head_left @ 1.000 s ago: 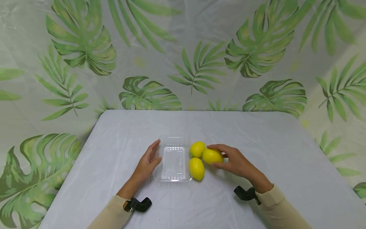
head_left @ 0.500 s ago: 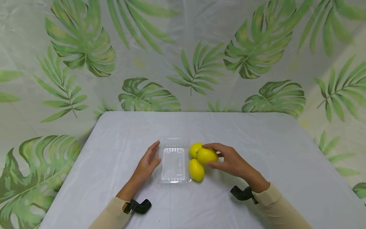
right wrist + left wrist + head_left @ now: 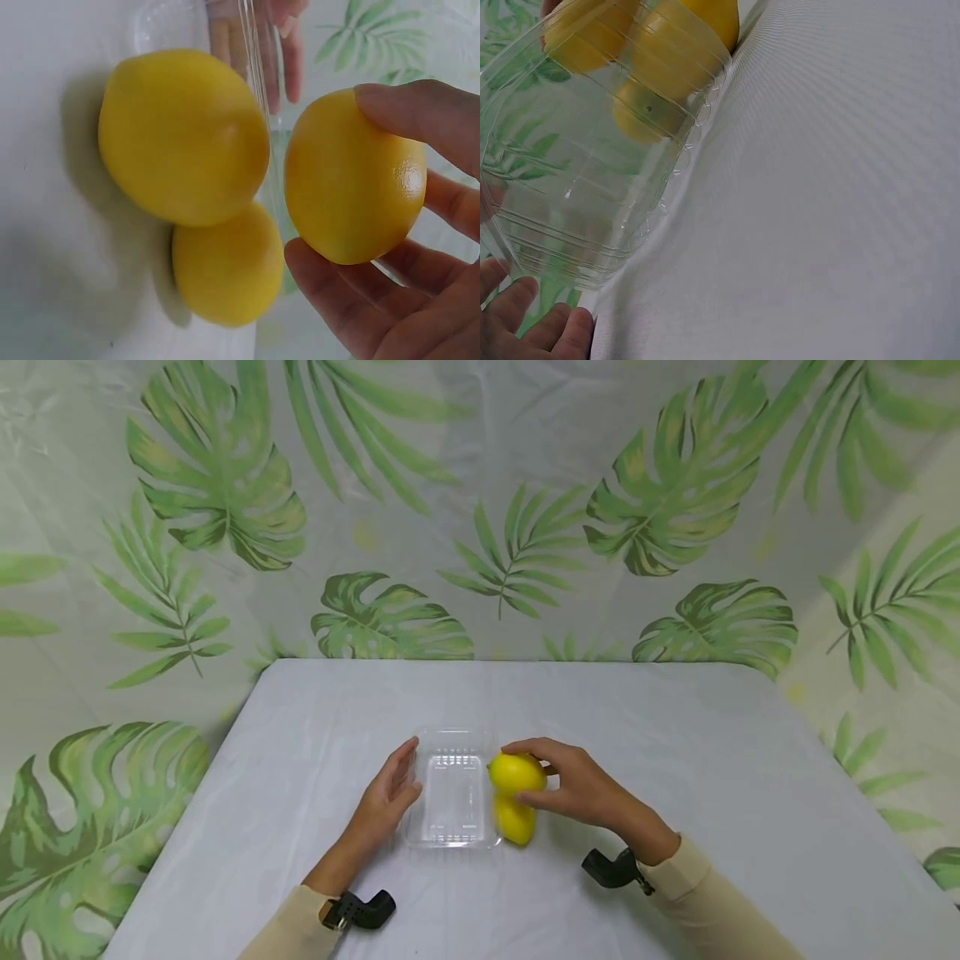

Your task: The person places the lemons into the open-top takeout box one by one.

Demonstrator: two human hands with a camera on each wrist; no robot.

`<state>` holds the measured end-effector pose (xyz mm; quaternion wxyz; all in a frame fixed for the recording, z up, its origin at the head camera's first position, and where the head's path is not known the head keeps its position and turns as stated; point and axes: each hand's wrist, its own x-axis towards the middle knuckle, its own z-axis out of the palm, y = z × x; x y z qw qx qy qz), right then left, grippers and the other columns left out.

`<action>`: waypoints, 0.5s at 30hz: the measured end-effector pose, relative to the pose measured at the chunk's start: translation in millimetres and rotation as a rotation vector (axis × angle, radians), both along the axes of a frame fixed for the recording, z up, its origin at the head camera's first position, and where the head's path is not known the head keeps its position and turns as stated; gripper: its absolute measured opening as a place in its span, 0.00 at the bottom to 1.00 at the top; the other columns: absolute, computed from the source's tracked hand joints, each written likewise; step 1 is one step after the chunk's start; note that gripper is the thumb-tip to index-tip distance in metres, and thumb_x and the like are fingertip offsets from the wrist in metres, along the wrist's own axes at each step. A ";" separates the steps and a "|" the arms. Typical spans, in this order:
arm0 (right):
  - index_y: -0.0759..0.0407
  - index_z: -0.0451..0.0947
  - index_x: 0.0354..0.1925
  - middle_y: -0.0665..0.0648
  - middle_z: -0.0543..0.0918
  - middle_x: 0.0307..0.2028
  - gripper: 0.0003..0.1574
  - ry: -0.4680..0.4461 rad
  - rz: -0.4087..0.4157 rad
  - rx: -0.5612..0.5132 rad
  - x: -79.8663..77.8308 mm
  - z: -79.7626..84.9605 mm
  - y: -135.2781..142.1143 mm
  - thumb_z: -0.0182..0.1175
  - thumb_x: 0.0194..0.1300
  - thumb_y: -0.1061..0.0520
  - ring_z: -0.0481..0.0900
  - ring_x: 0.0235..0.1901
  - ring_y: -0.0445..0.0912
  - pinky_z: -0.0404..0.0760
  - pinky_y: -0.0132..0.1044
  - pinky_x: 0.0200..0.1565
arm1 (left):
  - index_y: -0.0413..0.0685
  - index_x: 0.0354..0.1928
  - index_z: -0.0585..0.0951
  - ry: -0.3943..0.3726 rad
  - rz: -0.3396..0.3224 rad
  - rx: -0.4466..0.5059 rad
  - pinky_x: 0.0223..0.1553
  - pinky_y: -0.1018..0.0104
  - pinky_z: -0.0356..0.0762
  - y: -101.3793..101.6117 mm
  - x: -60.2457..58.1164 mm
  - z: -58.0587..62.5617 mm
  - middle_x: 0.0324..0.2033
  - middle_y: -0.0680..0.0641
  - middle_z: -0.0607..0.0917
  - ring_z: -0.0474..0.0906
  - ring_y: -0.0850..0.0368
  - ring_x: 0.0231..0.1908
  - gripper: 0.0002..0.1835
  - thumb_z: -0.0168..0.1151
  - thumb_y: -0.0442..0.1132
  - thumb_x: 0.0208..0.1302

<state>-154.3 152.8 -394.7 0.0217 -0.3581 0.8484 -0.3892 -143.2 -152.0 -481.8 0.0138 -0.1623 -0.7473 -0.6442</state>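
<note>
My right hand (image 3: 577, 787) grips a yellow lemon (image 3: 517, 772) between thumb and fingers, raised above the table near the container's right edge. Below it lies a second lemon (image 3: 515, 825), against the clear plastic container (image 3: 453, 800). The third lemon (image 3: 229, 270) shows in the right wrist view, touching the nearer lemon (image 3: 184, 139) on the table; the raised lemon hides it in the head view. At the container's left side, my left hand (image 3: 385, 795) rests with its fingers extended, touching or very near the wall. Seen through the clear wall in the left wrist view are the lemons (image 3: 649, 112).
A white cloth covers the table (image 3: 637, 727). Behind it hangs a leaf-patterned curtain (image 3: 517, 556). Each wrist wears a black camera mount, one at the left wrist (image 3: 363, 910) and one at the right wrist (image 3: 615, 868).
The right hand has lifted its lemon and carried it left, over the other lemons toward the container. My left hand and the container stay in place; the head view has tilted slightly.
</note>
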 end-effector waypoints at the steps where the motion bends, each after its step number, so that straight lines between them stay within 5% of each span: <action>1: 0.51 0.73 0.61 0.47 0.78 0.56 0.33 -0.008 -0.001 0.001 0.3 0.6 -1.9 0.69 0.59 0.51 0.76 0.48 0.42 0.82 0.42 0.48 | 0.47 0.74 0.56 -0.003 0.002 -0.002 0.69 0.55 0.52 0.3 0.3 0.6 0.73 0.44 0.55 0.49 0.47 0.73 0.32 0.52 0.29 0.70; 15: 0.48 0.71 0.64 0.46 0.77 0.57 0.34 0.006 0.063 0.004 -0.2 1.6 -25.0 0.68 0.60 0.50 0.75 0.50 0.41 0.81 0.41 0.49 | 0.48 0.74 0.56 -0.016 0.010 -0.005 0.69 0.57 0.53 1.1 1.1 1.0 0.73 0.44 0.55 0.49 0.49 0.73 0.32 0.52 0.29 0.70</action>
